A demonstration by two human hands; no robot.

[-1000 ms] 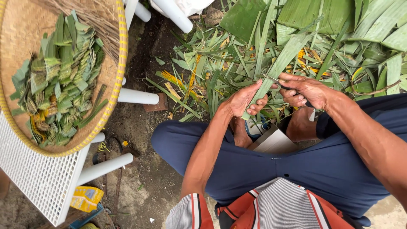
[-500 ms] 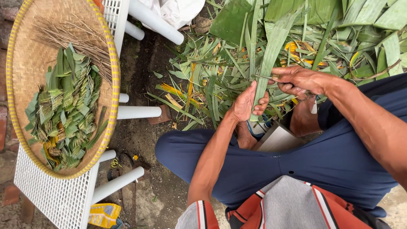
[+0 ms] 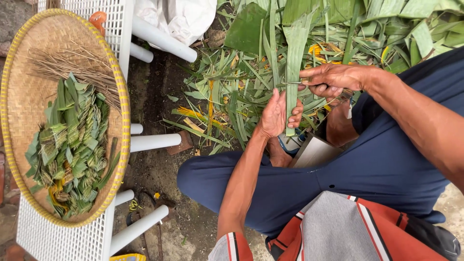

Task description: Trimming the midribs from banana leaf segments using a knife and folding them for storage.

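My left hand (image 3: 279,114) grips the lower end of a long green leaf strip (image 3: 293,63) that runs away from me. Higher up the same strip, my right hand (image 3: 332,79) holds a small thin blade (image 3: 291,83) laid across it. Both hands work above my crossed legs in dark blue trousers (image 3: 348,179). The tip of the blade is partly hidden by the leaf.
A heap of cut green and yellowed leaves (image 3: 232,92) covers the ground ahead. At left, a round woven tray (image 3: 19,92) with folded leaf pieces (image 3: 72,145) and thin dry sticks (image 3: 72,67) rests on an overturned white plastic chair (image 3: 154,142). A white sack (image 3: 179,17) lies behind.
The view has shifted, so the tray and hands sit lower and further right. My hands have raised the leaf strip a little, with the right hand moving up along it.
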